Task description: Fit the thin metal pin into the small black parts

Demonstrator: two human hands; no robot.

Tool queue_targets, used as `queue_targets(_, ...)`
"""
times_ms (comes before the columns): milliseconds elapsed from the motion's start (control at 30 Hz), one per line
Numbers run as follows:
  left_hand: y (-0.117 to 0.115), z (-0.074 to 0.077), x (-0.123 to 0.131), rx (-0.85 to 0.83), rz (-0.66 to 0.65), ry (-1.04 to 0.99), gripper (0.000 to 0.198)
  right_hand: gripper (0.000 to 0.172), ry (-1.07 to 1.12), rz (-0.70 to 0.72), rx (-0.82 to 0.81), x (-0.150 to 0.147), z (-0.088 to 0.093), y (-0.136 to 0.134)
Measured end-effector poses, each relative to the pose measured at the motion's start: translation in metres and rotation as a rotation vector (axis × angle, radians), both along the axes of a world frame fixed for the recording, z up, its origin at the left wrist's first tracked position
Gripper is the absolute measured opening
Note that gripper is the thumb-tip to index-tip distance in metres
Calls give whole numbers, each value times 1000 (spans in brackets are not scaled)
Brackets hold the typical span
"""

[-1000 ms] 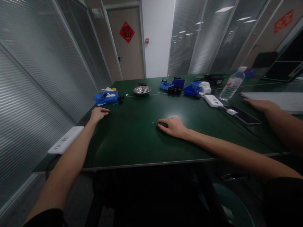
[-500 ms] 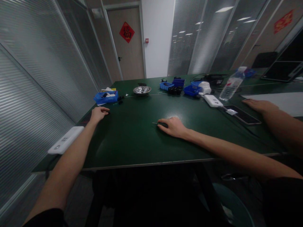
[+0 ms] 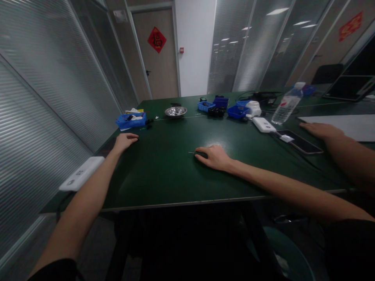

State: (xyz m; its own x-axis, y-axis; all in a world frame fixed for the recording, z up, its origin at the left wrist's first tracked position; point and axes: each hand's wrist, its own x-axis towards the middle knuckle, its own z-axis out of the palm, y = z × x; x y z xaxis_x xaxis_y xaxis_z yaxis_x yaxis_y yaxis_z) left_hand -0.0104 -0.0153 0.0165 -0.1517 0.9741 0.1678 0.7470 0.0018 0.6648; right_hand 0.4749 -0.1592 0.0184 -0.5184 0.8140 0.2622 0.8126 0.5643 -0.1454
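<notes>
My right hand (image 3: 215, 157) rests on the green table and is closed around a small screwdriver (image 3: 201, 155). Its dark handle lies under my fingers, and its thin metal shaft points left. On the left side of the table is my left hand (image 3: 125, 141), with thumb and fingers pinched together. What they hold, if anything, is too small to make out. Just beyond that hand stands a blue basket (image 3: 131, 123) with white and dark items in it, and small black parts (image 3: 149, 121) lie beside it.
A metal bowl (image 3: 175, 112) stands at the back middle. Blue bins (image 3: 238, 112), a black cluster of parts (image 3: 216, 112), a water bottle (image 3: 288, 104), a phone (image 3: 303, 142) and white devices (image 3: 82, 173) sit around. Another person's hand (image 3: 322, 130) rests at the right.
My left hand has shifted slightly to the right. My right hand and the screwdriver have stayed in place.
</notes>
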Motion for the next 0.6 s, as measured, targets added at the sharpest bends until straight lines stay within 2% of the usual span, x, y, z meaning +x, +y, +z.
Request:
queue_targets(167, -9, 0, 41, 33, -224, -2, 31, 48, -1, 4, 2, 0, 0, 0)
queue_targets(300, -26, -3, 90, -17, -520, -75, 34, 48, -1, 12, 3, 0, 0, 0)
queue_targets(467, -62, -4, 147, -73, -887, -181, 34, 49, -3, 59, 12, -1, 0, -2)
queue_targets(533, -74, -3, 161, -68, -976, -156, 34, 49, 5, 98, 19, -1, 0, -3)
queue_targets(600, -82, -2, 167, -48, -1006, -115, 37, 49, 7, 137, 19, -1, 0, -3)
